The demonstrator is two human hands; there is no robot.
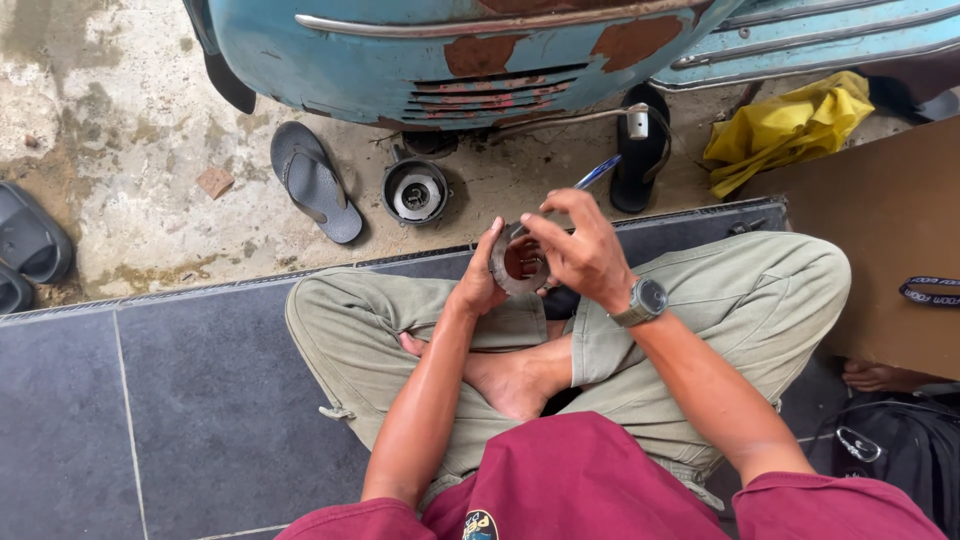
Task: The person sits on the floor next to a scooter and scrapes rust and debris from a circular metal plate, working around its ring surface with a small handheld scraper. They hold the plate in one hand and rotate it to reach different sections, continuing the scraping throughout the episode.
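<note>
I sit cross-legged on dark grey tiles. My left hand [480,278] grips a round grey metal part [517,264] with a rusty hollow centre, held above my knees. My right hand [580,245], with a wristwatch on the wrist, rests its fingers on the top edge of the same part. A blue-handled tool [597,172] lies on the ground just beyond my hands.
A rusty light-blue scooter body [450,50] stands ahead. On the concrete lie a round black-and-silver part [415,192], grey sandals [312,182], black sandals [28,245] and a yellow cloth [785,128]. A cardboard sheet [890,230] and a black bag [895,450] are at right.
</note>
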